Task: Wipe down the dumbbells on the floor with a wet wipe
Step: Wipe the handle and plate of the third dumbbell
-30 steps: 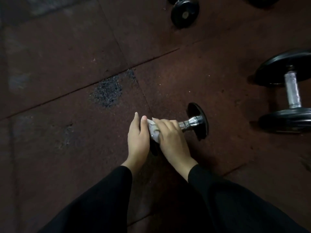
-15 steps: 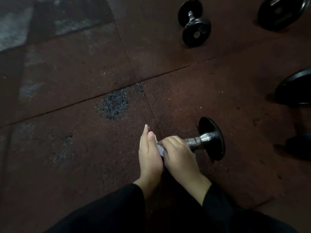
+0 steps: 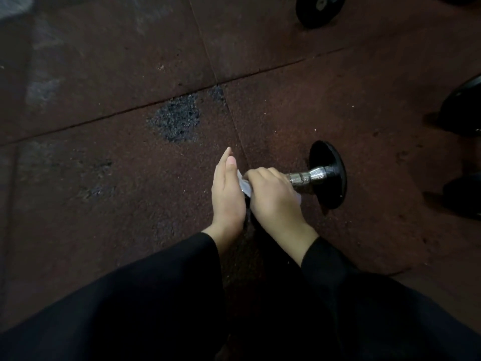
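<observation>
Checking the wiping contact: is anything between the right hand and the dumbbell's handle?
Only the wet wipe: the right hand is wrapped round the dumbbell handle with it underneath. Nothing else visible intervenes.

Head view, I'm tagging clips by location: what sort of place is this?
Most likely a gym's free-weights area. The floor is dark rubber tiling with seams, several black dumbbells lie on it, such as one at the top, and the small dumbbell being wiped has a chrome handle.

dim, murky light, soft blur, dark corners, wide-angle bending at edges
</observation>
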